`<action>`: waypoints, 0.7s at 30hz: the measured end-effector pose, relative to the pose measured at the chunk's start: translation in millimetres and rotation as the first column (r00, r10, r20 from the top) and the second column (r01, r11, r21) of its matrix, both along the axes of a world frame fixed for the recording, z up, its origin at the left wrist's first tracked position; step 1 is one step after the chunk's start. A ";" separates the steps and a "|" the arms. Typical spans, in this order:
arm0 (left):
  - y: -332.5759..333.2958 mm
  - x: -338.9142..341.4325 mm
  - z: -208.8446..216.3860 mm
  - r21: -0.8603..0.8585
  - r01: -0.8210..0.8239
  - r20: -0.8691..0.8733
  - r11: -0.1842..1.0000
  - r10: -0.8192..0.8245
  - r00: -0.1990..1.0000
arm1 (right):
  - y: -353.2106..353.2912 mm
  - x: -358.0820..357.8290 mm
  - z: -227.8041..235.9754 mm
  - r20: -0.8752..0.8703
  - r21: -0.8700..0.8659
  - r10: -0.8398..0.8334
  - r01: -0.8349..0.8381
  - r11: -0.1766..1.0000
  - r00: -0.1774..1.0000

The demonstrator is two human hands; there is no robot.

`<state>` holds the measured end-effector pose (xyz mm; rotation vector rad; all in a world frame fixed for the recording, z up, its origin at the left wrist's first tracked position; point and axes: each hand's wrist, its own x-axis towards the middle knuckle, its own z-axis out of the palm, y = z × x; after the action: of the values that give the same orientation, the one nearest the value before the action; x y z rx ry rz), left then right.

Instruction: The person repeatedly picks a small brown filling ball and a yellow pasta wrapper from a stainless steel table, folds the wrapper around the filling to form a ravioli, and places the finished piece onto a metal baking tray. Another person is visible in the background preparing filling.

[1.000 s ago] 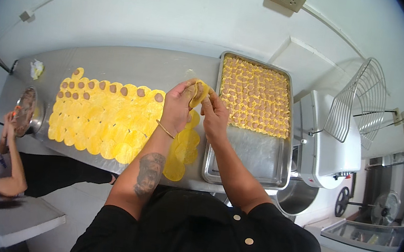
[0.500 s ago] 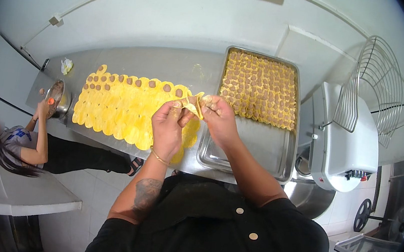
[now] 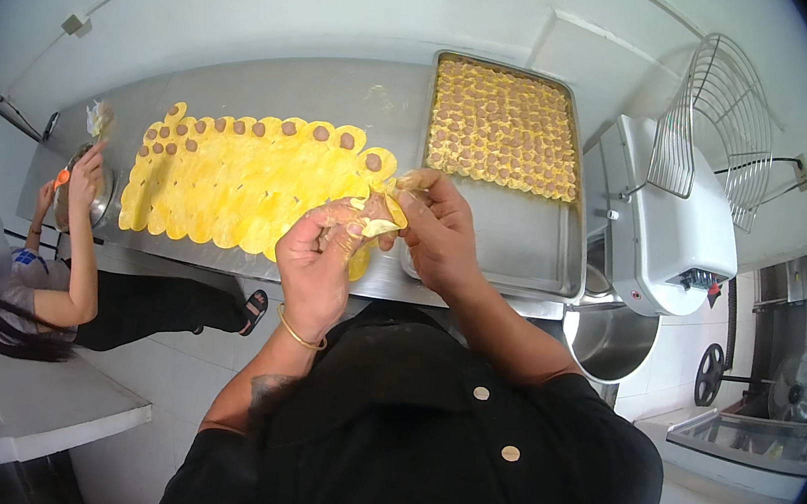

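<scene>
Between my hands is a yellow dumpling wrapper point(image 3: 380, 215) folded partly around brown filling. My left hand point(image 3: 316, 253) closes its fingers on the wrapper from the left and below. Thumb and fingers of my right hand point(image 3: 439, 228) pinch the wrapper's right edge. Both hands have filling or dough smeared on the fingers. Just beyond them, rows of overlapping round yellow wrappers point(image 3: 230, 190) lie on the steel table point(image 3: 314, 80). Balls of brown filling point(image 3: 290, 128) sit on the far row and the left end. Part of the near right wrappers is hidden behind my left hand.
A steel tray point(image 3: 516, 241) at the right holds packed rows of filled dumplings point(image 3: 510, 124) in its far part. Right of it stand a white machine with a wire guard point(image 3: 674, 220) and a steel bowl point(image 3: 614, 343). A co-worker point(image 3: 47, 284) is at the table's left end.
The view has tilted, so the table sits higher in the picture. My fingers have folded the wrapper further around the filling. The co-worker's one hand has lifted from the bowl.
</scene>
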<state>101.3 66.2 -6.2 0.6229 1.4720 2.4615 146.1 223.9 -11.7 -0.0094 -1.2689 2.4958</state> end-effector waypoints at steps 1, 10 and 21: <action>-10.9 -5.4 1.0 0.010 -0.004 -0.002 1.000 0.004 1.000 | -10.1 1.3 3.5 -0.005 0.061 -0.031 0.031 0.998 1.000; -106.9 -27.7 -0.6 -0.127 -0.008 -0.099 0.992 -0.005 0.995 | -104.1 -8.1 11.9 0.113 0.431 -0.215 0.148 0.890 0.970; -148.5 -60.1 -3.7 -0.112 -0.003 -0.191 0.994 -0.019 0.981 | -162.2 -7.6 28.5 -0.230 0.909 -0.465 0.359 0.211 0.855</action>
<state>41.2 -82.3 -9.9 0.8618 1.6605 2.3483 138.5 61.7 16.8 -0.1691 -2.2164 0.9935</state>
